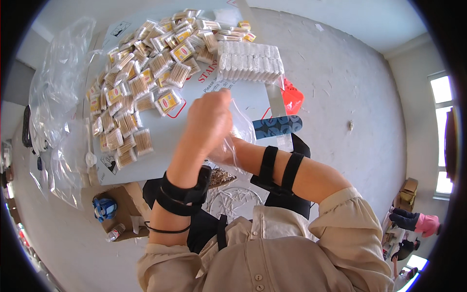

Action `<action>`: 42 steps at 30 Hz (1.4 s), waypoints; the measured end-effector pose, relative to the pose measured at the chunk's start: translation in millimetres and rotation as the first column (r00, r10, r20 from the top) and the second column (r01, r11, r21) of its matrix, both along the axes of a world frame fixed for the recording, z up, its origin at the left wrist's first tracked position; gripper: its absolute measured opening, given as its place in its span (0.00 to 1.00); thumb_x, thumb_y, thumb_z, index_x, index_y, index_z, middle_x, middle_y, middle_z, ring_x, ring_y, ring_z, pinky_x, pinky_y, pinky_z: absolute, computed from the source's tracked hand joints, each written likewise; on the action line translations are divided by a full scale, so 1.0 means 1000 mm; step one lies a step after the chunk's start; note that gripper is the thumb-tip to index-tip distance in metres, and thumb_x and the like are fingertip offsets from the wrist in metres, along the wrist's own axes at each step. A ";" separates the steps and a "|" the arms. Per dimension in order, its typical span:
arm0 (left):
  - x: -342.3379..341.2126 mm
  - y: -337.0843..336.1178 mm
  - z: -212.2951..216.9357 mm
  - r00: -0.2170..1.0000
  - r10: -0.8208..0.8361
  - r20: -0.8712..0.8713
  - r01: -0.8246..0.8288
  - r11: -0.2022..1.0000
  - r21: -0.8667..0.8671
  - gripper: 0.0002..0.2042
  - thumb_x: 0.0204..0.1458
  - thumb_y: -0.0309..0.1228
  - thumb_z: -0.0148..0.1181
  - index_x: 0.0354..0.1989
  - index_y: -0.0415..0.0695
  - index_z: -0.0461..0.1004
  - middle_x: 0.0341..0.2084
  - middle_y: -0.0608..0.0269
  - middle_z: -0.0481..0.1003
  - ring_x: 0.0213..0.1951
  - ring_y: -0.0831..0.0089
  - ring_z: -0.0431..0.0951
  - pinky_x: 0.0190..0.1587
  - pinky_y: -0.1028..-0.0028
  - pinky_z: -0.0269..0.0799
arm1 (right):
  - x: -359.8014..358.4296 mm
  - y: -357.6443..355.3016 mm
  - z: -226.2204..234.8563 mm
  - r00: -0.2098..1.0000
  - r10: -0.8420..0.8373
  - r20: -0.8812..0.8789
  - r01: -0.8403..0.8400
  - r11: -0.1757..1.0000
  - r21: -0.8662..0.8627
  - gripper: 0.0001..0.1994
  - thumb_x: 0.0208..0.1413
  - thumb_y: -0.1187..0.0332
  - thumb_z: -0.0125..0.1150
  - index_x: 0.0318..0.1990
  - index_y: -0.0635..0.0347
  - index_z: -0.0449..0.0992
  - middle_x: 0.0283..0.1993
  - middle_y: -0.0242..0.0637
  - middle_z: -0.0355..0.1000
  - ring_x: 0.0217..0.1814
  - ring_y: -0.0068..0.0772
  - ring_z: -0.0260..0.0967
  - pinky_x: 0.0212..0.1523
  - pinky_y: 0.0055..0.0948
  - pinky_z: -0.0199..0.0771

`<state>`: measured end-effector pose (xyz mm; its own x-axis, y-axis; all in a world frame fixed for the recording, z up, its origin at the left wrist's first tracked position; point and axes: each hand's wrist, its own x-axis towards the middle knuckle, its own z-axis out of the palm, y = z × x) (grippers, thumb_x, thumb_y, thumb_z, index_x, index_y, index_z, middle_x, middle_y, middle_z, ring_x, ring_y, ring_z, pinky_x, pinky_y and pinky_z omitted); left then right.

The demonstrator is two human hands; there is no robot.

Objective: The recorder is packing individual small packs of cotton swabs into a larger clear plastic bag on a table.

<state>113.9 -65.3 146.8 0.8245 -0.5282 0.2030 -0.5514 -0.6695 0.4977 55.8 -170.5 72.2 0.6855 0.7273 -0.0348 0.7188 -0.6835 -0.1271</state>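
My left hand (pixel 210 116) is closed in a fist above the near right part of the table, and what its fingers hold is hidden. Just below it my right hand (pixel 220 150), partly covered, is at a clear plastic bag (pixel 244 122). Some whitish content shows faintly inside the bag. To the left of my hands lies a heap of cotton swab packets (pixel 138 86), several with yellow labels. Beyond my hands, a block of packets in clear wrap (pixel 250 62) sits in neat rows at the table's right side.
Large clear plastic sheeting (pixel 61 102) drapes over the table's left edge. A blue patterned strip (pixel 278 126) sticks out on the right, near a red container (pixel 293 97). Below the table stand an open cardboard box (pixel 127 207) and a round holder of loose sticks (pixel 236 200). People (pixel 413 221) are far right.
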 end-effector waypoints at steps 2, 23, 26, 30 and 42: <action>0.005 0.016 0.014 0.977 -0.019 -0.213 -0.029 0.975 -0.222 0.11 0.48 0.21 0.50 0.39 0.34 0.75 0.15 0.60 0.71 0.18 0.73 0.67 0.24 0.74 0.63 | 0.007 0.002 0.000 0.999 -0.014 -0.036 0.014 1.000 0.013 0.08 0.44 0.64 0.59 0.31 0.55 0.80 0.42 0.36 0.72 0.55 0.40 0.63 0.40 0.40 0.72; -0.009 0.012 0.018 0.926 0.036 -0.376 -0.190 0.905 -0.381 0.05 0.52 0.25 0.55 0.28 0.35 0.71 0.10 0.60 0.65 0.14 0.76 0.65 0.21 0.74 0.61 | -0.038 -0.060 0.110 0.996 0.072 0.049 -0.076 0.993 0.089 0.16 0.45 0.59 0.65 0.34 0.64 0.75 0.29 0.36 0.67 0.29 0.37 0.68 0.28 0.35 0.68; -0.011 0.009 0.011 0.941 0.056 -0.335 -0.206 0.878 -0.433 0.06 0.53 0.24 0.55 0.27 0.35 0.70 0.11 0.61 0.65 0.14 0.77 0.64 0.21 0.74 0.61 | -0.076 -0.062 0.119 0.979 -0.180 0.098 0.123 0.900 0.418 0.20 0.46 0.53 0.66 0.35 0.62 0.75 0.23 0.31 0.61 0.22 0.31 0.64 0.22 0.30 0.66; -0.015 0.008 0.010 0.874 0.109 -0.473 -0.351 0.815 -0.461 0.06 0.54 0.24 0.53 0.26 0.36 0.68 0.11 0.63 0.67 0.15 0.78 0.66 0.20 0.75 0.62 | -0.103 -0.059 0.095 0.941 -0.337 0.025 0.303 0.875 0.379 0.17 0.46 0.58 0.66 0.36 0.63 0.75 0.20 0.32 0.63 0.18 0.33 0.65 0.19 0.32 0.66; -0.030 0.042 0.037 0.914 0.279 -0.294 -0.350 0.909 -0.228 0.09 0.45 0.24 0.63 0.25 0.37 0.67 0.18 0.63 0.69 0.20 0.76 0.66 0.24 0.73 0.64 | -0.080 -0.084 0.095 0.853 -0.514 -0.090 0.404 0.542 0.737 0.10 0.46 0.72 0.69 0.29 0.64 0.71 0.26 0.39 0.66 0.24 0.40 0.68 0.23 0.33 0.70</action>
<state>83.5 -23.6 183.3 0.9801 -0.1870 0.0669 -0.1688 -0.6069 0.7767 -24.1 -254.0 167.4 0.8902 0.0646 0.4510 0.3786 -0.6556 -0.6534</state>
